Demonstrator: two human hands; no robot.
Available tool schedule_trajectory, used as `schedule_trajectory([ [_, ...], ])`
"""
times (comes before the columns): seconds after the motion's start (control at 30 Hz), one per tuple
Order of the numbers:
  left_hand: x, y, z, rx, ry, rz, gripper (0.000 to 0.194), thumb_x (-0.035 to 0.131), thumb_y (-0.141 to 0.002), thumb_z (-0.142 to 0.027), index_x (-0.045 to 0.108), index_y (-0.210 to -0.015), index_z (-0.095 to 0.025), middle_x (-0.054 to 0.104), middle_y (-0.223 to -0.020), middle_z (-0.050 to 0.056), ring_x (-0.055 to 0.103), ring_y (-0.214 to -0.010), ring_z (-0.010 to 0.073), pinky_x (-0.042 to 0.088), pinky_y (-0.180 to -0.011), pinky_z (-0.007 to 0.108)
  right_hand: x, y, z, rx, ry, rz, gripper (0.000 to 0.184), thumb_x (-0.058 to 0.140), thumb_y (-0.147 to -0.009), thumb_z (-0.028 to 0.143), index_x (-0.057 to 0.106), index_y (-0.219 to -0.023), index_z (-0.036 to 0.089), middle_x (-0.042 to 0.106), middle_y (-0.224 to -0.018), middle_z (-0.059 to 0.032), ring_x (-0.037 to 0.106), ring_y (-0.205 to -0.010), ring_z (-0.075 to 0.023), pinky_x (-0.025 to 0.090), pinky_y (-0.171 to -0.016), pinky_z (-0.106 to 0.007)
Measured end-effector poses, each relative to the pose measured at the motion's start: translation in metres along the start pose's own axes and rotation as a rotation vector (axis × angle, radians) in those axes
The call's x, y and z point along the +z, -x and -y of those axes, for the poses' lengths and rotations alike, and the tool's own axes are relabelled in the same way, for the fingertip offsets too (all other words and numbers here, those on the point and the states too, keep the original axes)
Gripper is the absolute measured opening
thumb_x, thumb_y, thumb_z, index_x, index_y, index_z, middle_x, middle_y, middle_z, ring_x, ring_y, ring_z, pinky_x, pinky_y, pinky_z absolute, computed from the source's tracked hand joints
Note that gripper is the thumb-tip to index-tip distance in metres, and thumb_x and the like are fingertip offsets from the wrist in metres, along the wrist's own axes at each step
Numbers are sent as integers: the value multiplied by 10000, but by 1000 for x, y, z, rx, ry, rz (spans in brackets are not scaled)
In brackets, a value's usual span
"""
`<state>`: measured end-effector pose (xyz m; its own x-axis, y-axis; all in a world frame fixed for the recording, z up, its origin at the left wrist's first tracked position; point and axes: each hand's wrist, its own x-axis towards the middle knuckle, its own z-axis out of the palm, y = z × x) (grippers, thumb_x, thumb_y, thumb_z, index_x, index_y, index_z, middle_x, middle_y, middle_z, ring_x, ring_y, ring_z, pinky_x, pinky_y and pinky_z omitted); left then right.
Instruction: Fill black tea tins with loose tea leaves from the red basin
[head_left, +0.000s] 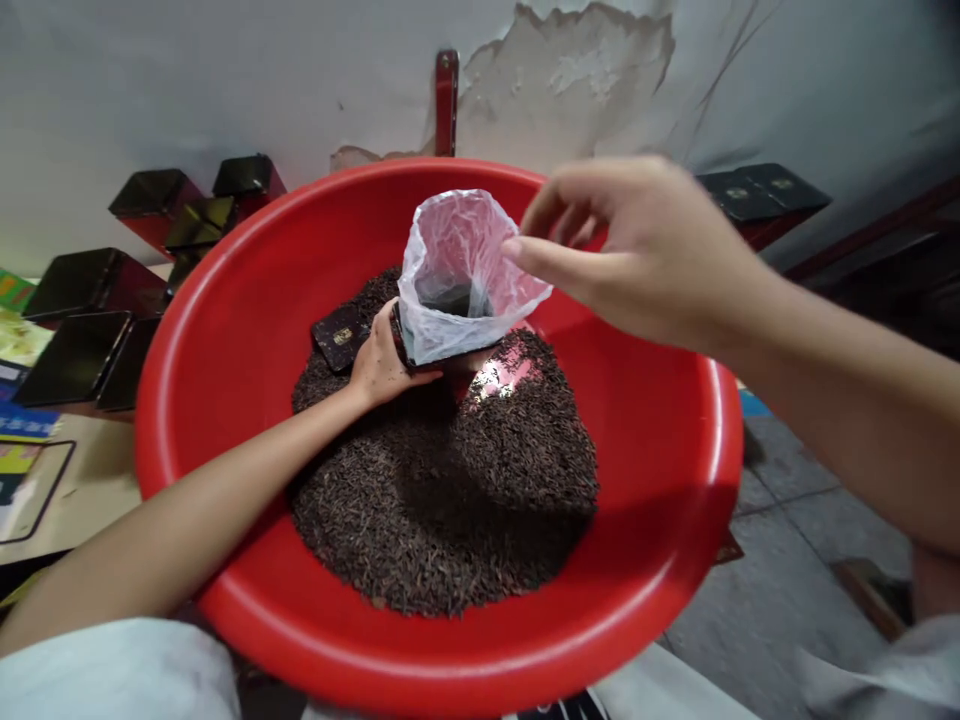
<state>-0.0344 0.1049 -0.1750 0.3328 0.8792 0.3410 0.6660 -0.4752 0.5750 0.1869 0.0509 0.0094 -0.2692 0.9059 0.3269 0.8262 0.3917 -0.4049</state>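
My left hand (386, 355) is wrapped round a dark tin (409, 352) held over the red basin. A clear plastic bag (476, 330) lines the tin, its crumpled mouth standing wide above the rim. Something dark shows at the bottom of the bag. My right hand (622, 240) is at the bag's right edge, thumb stretched out and fingers loosely curled with a gap between them; whether the thumb touches the plastic is hard to tell. Below lies a heap of dark, dry tea leaves (442, 530). A black lid (341, 335) with a gold mark rests on the heap.
The large red basin (652, 580) fills the middle of the view. Several dark tins (75, 285) stand to its left, by printed packaging. Black lids or boxes (765, 190) sit at the right rear. Behind is a wall (300, 80) with peeling paint; a tiled floor (795, 500) shows at right.
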Motion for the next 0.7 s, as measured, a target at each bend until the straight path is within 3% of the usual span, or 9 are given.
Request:
schedule_trajectory([
  [0.03,1,1,0,21,-10,1,1076,849,-507,-479,208,-1315,-173,401,-1372,214,432,-1278,388,412,-1034,526,-2,-9,1,-115,111,-38,141,606,-800,250,656,-873,140,650,-912,-99,615,-883,-238,491,-788,-372],
  [0.13,4,5,-2,66,-31,6,1082,841,-525,-502,191,-1322,-165,389,-1373,227,413,-1296,392,413,-1042,515,7,-40,-1,-426,430,5,553,729,-683,231,584,-1208,135,532,-1280,-165,467,-1197,-376,379,-993,-514],
  [0.2,6,7,-1,79,-38,-3,1076,829,-534,-527,193,-1322,-167,390,-1368,228,414,-1295,396,416,-1041,516,21,-59,-7,-569,496,62,627,785,-594,229,596,-1191,220,496,-1353,-104,414,-1249,-394,325,-1026,-548],
  [0.3,7,8,0,95,-40,-14,1057,798,-558,-577,202,-1326,-164,394,-1359,231,429,-1284,395,429,-1030,512,40,-70,-11,-703,360,46,405,781,-562,209,669,-941,295,554,-1294,29,446,-1227,-326,314,-1048,-507],
  [0.47,7,10,1,139,-57,-24,1089,759,-585,-632,170,-1358,-139,386,-1365,250,416,-1299,386,420,-1048,496,44,-66,-7,-827,376,29,78,616,-756,195,676,-781,238,649,-1096,3,518,-1109,-246,313,-1032,-487],
  [0.57,6,11,2,137,-46,-25,1106,761,-596,-613,135,-1385,-156,395,-1370,236,413,-1305,379,416,-1053,500,41,-66,-3,-812,357,90,264,430,-875,167,670,-775,209,663,-975,7,537,-1059,-196,288,-1027,-498],
  [0.7,3,9,2,109,-40,19,1101,783,-588,-564,139,-1385,-161,375,-1386,240,397,-1319,380,414,-1054,511,41,-65,-1,-715,203,166,342,359,-907,194,645,-724,228,628,-791,31,547,-970,-144,297,-1006,-489],
])
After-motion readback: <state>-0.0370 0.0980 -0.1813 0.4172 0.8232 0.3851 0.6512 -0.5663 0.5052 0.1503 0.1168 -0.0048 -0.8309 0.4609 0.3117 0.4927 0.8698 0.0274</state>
